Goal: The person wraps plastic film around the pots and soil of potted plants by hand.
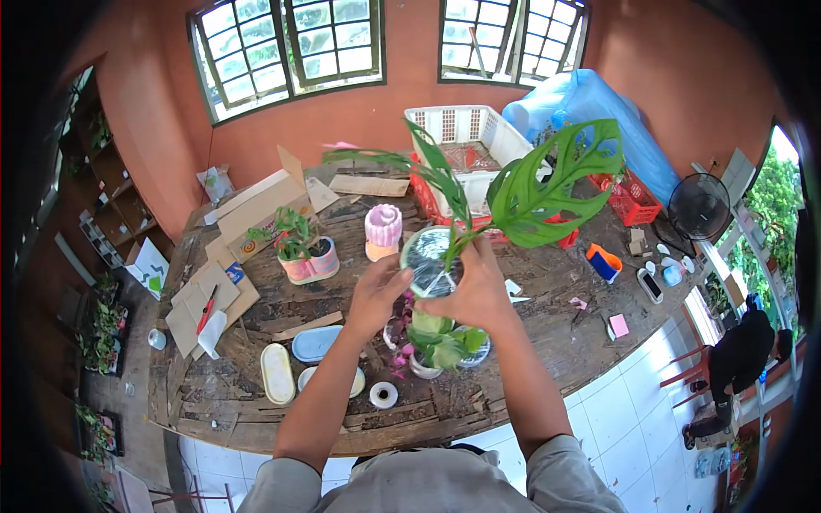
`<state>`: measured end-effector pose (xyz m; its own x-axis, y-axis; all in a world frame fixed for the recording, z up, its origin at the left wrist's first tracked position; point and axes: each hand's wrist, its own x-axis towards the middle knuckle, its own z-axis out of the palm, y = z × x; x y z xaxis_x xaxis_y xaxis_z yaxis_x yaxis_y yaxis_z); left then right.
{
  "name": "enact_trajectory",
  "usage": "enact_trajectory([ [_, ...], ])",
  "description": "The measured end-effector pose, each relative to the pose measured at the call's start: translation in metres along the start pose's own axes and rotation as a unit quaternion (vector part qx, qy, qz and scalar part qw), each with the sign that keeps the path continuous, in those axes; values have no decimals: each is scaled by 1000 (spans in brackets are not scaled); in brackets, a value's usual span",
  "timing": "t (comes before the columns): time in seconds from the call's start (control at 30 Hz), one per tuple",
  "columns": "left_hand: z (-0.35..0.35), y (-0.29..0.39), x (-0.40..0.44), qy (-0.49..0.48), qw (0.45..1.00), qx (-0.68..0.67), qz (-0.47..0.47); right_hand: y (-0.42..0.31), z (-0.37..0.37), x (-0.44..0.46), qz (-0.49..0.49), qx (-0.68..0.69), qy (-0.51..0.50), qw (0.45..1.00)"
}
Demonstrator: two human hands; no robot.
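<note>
Above the table's near middle, both my hands are on a potted monstera plant (556,192) with large holed green leaves. Clear shiny film covers the top of its pot (423,256), around the stem. My left hand (379,295) is closed against the pot's left side. Curled round its right side near the stem is my right hand (475,291). Beneath them, small potted plants (436,342) with green and purple leaves stand on the table, partly hidden by my right hand. A pink ribbed pot (383,229) stands just beyond my left hand.
On the worn wooden table (256,423) are a pink planter (310,267), red-handled scissors (206,312), cardboard (265,209), oval trays (276,374) and a tape roll (383,395). White and red crates (466,124) stand behind; a fan (699,207) and a seated person (737,355) are right.
</note>
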<state>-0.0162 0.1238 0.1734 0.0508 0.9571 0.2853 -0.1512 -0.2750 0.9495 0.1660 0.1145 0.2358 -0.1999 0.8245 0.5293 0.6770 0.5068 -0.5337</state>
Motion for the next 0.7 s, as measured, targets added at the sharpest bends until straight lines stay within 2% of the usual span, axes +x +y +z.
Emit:
enact_trajectory([
  [0.07, 20, -10, 25, -44, 995, 85, -29, 30, -4, 3, -3, -21, 27, 999],
  [0.1, 26, -32, 39, -35, 988, 145, -34, 46, -4, 3, 17, -45, 26, 999],
  [0.13, 37, -28, 45, -39, 988, 144, -32, 63, -4, 3, 36, -68, 26, 997],
  [0.2, 57, -24, 55, -94, 944, 313, -50, 96, 1, -4, 49, -66, 23, 996],
  [0.23, 63, -39, 64, -118, 922, 355, -104, 108, 3, -8, 101, -57, -21, 993],
  [0.27, 68, -55, 70, -117, 921, 355, -106, 121, 6, -11, 153, -47, -66, 985],
  [0.33, 84, -74, 77, -135, 840, 492, -185, 152, 24, -21, 163, -44, -69, 983],
  [0.4, 90, -97, 83, -133, 820, 515, -212, 179, 45, -30, 180, -36, -75, 980],
  [0.47, 96, -110, 84, -147, 766, 589, -211, 202, 67, -41, 187, -46, -60, 979],
  [0.57, 98, -126, 87, -167, 722, 631, -229, 226, 97, -54, 181, -34, -71, 980],
  [0.67, 92, -152, 90, -204, 679, 657, -257, 222, 104, -56, 234, 2, -123, 964],
  [0.7, 92, -152, 90, -204, 680, 651, -268, 222, 106, -58, 228, -6, -119, 966],
])
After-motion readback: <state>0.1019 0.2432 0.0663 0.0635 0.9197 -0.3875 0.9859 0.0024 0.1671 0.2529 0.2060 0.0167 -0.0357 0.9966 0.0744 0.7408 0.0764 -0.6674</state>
